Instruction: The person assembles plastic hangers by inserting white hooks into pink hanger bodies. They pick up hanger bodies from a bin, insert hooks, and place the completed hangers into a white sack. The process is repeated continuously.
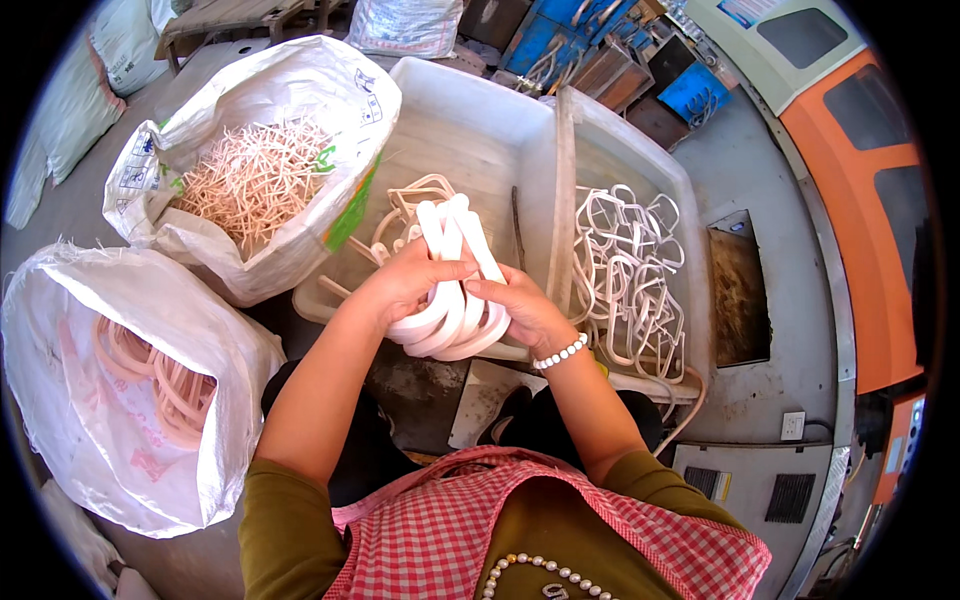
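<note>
Bundle of white bent strips [446, 318], over the near side of a pale tub [480, 125]; probably light, springy, smooth; best taken around the gathered lengths. Grip: left hand [405, 282] and right hand [525, 308] closed on it, exact finger contact unclear. Right: tangled loops [625, 270].

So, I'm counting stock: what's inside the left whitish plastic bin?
Peach bent strips and one thin dark strip show in the bin. The left hand, right hand and their thick white curved strips hide part; anything there can't be seen.
</note>
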### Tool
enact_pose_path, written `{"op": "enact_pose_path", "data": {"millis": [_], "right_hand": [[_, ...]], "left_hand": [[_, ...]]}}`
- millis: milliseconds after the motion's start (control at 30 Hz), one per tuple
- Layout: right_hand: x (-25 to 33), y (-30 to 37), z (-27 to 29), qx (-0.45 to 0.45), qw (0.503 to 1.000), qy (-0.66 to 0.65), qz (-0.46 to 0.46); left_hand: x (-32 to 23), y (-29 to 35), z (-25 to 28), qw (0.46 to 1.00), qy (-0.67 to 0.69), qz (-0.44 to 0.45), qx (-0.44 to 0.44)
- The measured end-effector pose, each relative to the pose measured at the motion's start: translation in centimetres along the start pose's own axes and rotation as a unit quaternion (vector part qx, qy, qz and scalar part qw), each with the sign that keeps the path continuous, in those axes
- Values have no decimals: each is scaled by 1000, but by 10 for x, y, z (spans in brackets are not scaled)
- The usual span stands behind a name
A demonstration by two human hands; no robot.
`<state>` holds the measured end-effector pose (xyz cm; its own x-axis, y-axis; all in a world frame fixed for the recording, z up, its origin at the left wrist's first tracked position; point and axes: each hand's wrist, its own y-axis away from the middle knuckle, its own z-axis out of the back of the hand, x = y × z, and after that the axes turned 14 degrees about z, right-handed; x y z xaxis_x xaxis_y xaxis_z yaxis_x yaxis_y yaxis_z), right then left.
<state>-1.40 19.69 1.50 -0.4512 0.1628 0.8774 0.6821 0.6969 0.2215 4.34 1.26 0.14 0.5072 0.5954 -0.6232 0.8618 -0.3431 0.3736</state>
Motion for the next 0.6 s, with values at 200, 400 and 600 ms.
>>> {"op": "enact_pose_path", "data": {"millis": [200, 400, 600], "right_hand": [[16, 24, 23, -100, 993, 67, -16], [54, 68, 33, -57, 963, 262, 25], [83, 81, 29, 205, 517, 724, 409]], "left_hand": [[-3, 0, -5, 995, -14, 2, -102], [-15, 11, 7, 984, 141, -52, -97], [-10, 11, -5, 978, 205, 27, -9]]}}
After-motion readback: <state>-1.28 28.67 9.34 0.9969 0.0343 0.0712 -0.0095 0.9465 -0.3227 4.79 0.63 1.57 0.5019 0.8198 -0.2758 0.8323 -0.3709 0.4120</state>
